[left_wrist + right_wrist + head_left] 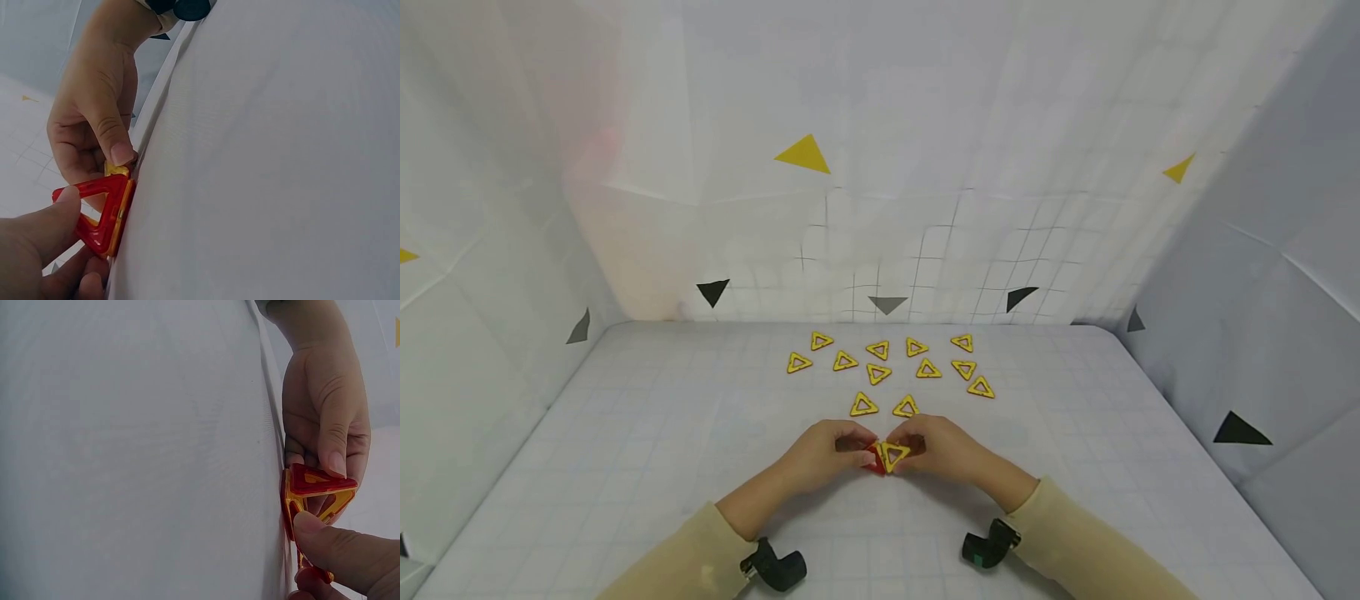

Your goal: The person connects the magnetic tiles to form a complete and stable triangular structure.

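Note:
Near the front middle of the table, my left hand (823, 454) pinches a red triangular tile (874, 459), its thumb on the front face. My right hand (943, 450) pinches a yellow triangular tile (895, 456) by its right side. The two tiles stand tilted and meet along an edge, close over the tabletop. In the left wrist view, the left thumb lies on a corner of the red tile (100, 236), an open-centred plastic frame. From the right wrist, the right thumb presses the orange-yellow frame (339, 503), with a red face (315, 481) beside the left thumb.
Beyond the hands, several yellow triangular tiles with red edges lie flat and scattered, the nearest being one tile (862, 405) and another (907, 406) by the right fingers. White cloth walls (880, 250) enclose the white table (647, 433) at the back and sides.

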Available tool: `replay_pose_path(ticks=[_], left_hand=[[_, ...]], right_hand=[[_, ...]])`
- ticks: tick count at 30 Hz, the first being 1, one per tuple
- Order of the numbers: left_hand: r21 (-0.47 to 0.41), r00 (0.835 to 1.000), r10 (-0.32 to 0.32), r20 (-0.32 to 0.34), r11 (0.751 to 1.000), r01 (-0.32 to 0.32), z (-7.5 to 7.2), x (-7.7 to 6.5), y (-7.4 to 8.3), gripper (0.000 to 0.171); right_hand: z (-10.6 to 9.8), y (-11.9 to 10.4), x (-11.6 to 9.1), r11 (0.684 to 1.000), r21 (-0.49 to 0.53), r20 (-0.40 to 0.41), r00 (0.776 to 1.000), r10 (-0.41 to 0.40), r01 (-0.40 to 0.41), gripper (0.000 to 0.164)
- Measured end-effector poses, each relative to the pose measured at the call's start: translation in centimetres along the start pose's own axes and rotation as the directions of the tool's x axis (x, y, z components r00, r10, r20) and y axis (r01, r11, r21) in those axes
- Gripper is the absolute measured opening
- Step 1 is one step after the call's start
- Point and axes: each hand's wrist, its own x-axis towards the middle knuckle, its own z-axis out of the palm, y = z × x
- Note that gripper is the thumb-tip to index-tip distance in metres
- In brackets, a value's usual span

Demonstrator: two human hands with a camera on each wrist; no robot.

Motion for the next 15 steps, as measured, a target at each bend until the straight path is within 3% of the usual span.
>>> replay_pose_path(ticks=[15], left_hand=[[-0.012,1.0,0.008,0.001,1.0,-0.008,-0.07,-0.05,-0.13,0.025]], right_hand=[[-0.1,-0.21,-0.01,1.0,-0.021,-0.007,1.0,0.01,-0.01,0.035]])
